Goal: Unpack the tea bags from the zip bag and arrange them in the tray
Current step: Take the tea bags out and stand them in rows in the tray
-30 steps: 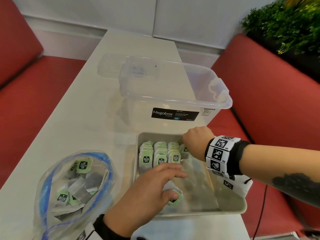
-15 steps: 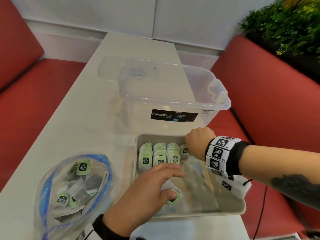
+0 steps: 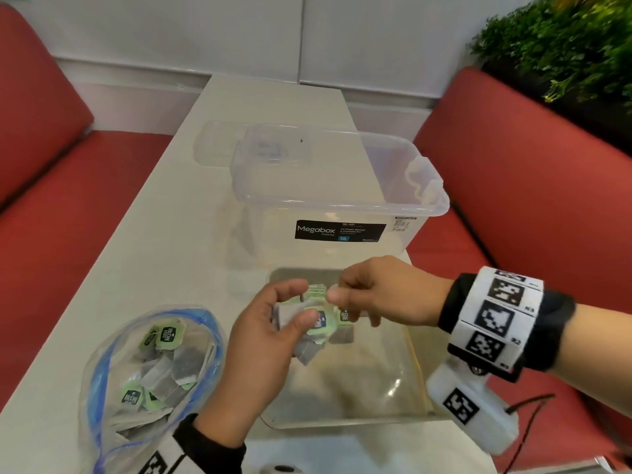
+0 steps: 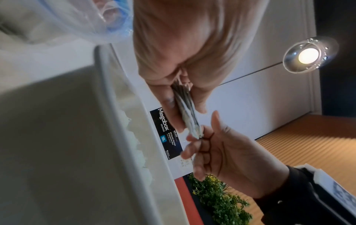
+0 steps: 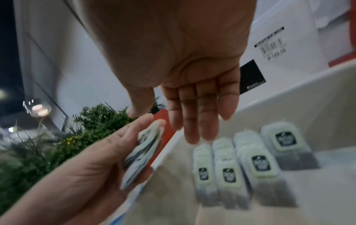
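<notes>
My left hand [image 3: 304, 302] holds a small stack of tea bags [image 3: 321, 325] with green tags above the metal tray [image 3: 359, 381]. My right hand [image 3: 337, 289] meets it from the right, thumb and forefinger pinching the top end of the stack [image 4: 187, 112]. Rows of tea bags [image 5: 256, 164] stand along the tray's far end, mostly hidden by both hands in the head view. The clear zip bag [image 3: 150, 364] with a blue seal lies open at the left, with several tea bags inside.
A clear Megabox storage tub [image 3: 338, 186] stands just behind the tray, its lid [image 3: 219, 145] lying beyond it. Red bench seats [image 3: 513, 172] flank the narrow white table [image 3: 154, 251]. A plant [image 3: 564, 39] is at the far right.
My left hand has lifted the stack of tea bags off the tray floor. My right hand has left the rows at the tray's far end and come to the stack.
</notes>
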`<state>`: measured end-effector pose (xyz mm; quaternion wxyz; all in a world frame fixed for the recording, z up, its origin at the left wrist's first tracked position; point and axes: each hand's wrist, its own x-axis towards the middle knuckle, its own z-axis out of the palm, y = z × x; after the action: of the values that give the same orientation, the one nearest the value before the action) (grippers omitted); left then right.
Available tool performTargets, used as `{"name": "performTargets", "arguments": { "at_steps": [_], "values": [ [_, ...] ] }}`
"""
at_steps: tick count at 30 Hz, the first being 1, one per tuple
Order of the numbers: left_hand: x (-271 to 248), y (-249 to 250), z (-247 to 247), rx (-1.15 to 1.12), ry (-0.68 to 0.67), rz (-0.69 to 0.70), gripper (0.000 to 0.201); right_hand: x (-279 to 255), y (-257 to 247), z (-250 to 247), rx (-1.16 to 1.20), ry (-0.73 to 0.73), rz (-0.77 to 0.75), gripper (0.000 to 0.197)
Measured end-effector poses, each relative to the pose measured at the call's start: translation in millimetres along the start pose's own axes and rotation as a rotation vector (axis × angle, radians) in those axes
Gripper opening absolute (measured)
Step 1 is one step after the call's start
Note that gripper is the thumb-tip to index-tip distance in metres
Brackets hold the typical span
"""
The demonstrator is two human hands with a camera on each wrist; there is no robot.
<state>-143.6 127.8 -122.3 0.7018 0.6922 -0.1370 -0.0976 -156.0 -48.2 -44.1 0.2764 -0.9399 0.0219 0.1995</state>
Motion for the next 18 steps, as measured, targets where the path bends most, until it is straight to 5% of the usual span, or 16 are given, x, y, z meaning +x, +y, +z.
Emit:
{"name": "performTargets", "arguments": {
  "at_steps": [3,8,15,18],
  "values": [
    [-1.7,2.8,4.7,-0.130,0.005,-0.055,0.022,-6.4,-5.1,12.5,0.199,0.062,-0.009,0.032],
    [-8.3,6.3,11.7,-0.338,-0.078,-0.178,0.046,-5.8,-0.8,14.6,0.348,0.202,-0.001,0.022],
    [-9.8,-8.0,11.3,-0.140,-0.069,-0.130,0.059,-8.9,3.6,-8.1,0.300,0.350,-0.107,0.003],
    [-10.7,-10.1,8.3,0.024,-0.079,-0.068,0.057,-10.8,6.8,-26.9,0.036,0.395,-0.173,0.010]
  ]
}}
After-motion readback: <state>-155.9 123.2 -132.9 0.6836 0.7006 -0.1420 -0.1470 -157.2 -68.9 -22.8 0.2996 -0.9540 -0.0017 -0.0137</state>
